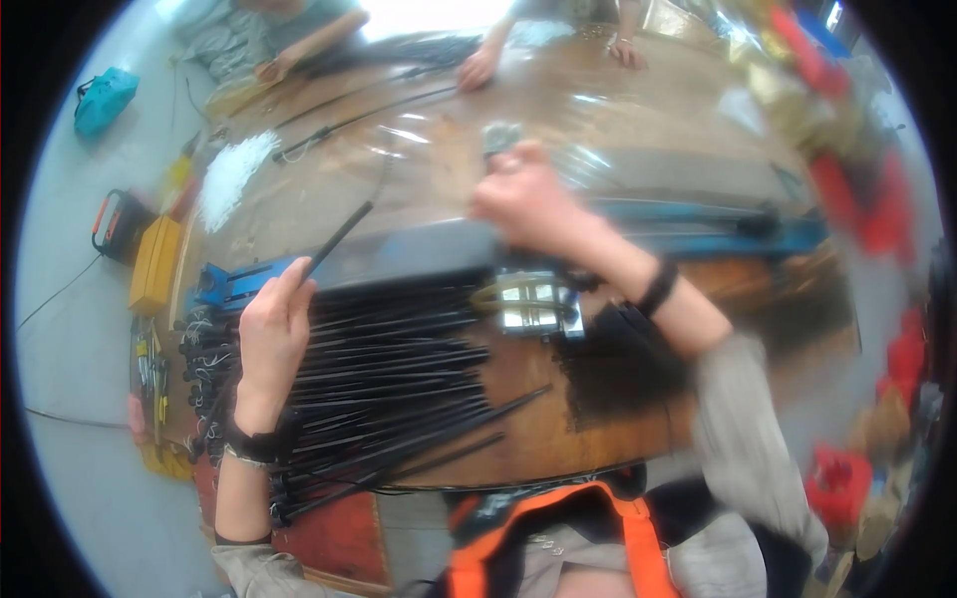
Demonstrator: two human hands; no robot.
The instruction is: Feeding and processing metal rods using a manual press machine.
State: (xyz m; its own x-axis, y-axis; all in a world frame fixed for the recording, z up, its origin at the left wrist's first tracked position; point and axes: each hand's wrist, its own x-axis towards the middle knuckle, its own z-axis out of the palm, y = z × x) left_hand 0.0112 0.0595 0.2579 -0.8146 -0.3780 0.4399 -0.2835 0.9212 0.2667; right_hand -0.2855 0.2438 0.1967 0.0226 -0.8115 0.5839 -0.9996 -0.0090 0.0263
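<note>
My left hand (274,334) is closed around a slim black rod (339,239), which tilts up and to the right from my fist. A faint thin line runs on from the rod's upper end. My right hand (533,204) is raised over the middle of the table (439,214), its fingers curled in and smeared by motion. A small grey-green clump (501,137) shows at its fingertips, too blurred to name. Below my left hand lies a dense row of black rods (389,364). Beneath my right forearm sits a small device with shiny panels (528,304).
A blue rail (688,214) crosses the table. White small pieces (236,179) are heaped at the left. Across the table are other people's hands (480,68). A yellow box (157,264) stands beyond the left edge; red and tan items (862,199) are at the right.
</note>
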